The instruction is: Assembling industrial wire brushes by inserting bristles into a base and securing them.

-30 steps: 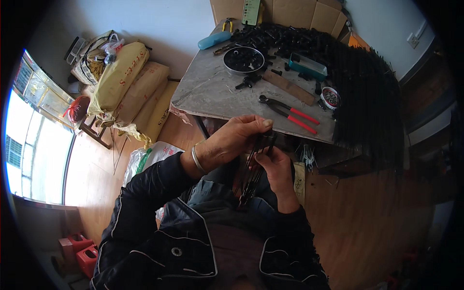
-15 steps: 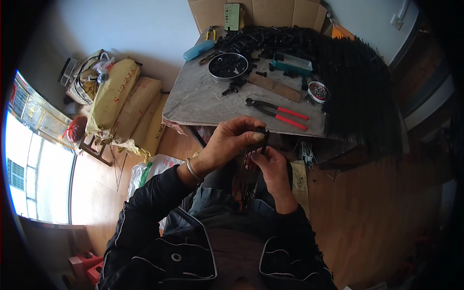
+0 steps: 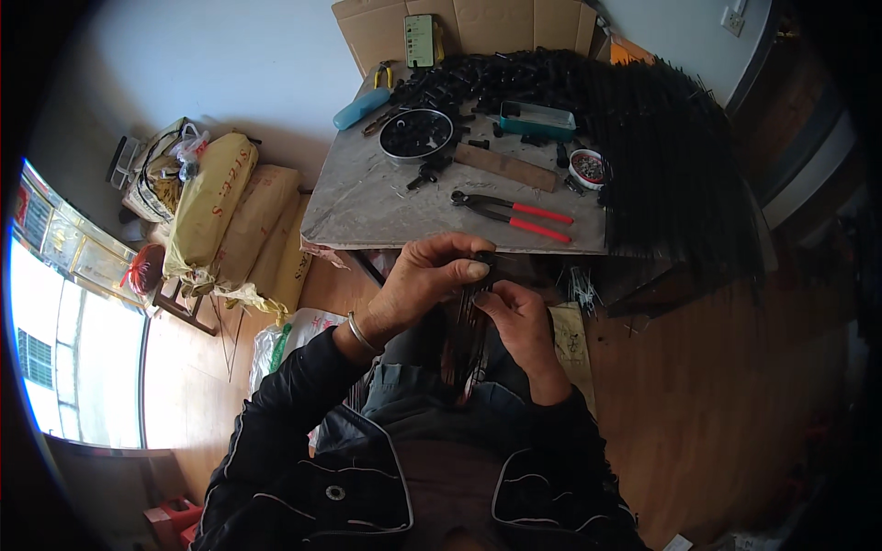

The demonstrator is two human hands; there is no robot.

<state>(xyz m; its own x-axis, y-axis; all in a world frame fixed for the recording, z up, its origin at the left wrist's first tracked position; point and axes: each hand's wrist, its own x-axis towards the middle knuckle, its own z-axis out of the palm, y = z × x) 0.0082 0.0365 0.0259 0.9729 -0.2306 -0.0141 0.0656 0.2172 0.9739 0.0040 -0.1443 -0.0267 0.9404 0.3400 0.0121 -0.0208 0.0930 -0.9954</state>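
Note:
My left hand (image 3: 420, 283), a bracelet at its wrist, pinches the black top end of a bundle of thin dark rods (image 3: 466, 338). The bundle looks like a folded umbrella frame and hangs down over my lap. Just below that grip, my right hand (image 3: 522, 326) is closed on the same bundle, thumb and fingers pressed against its upper part. What lies between the fingertips is too small to make out. Past my hands, red-handled pincers (image 3: 516, 217) lie near the front edge of the table (image 3: 367, 213).
The table bears a round bowl of black parts (image 3: 416, 135), a wooden strip (image 3: 504, 166), a teal tray (image 3: 537, 121), a small white bowl (image 3: 586, 169), a phone (image 3: 419, 41) and a heap of black rods (image 3: 661, 156). Filled sacks (image 3: 220, 188) lean at the left.
My view has shifted slightly, so the table sits a little further left. Both hands keep their hold on the bundle; its top end has tilted slightly.

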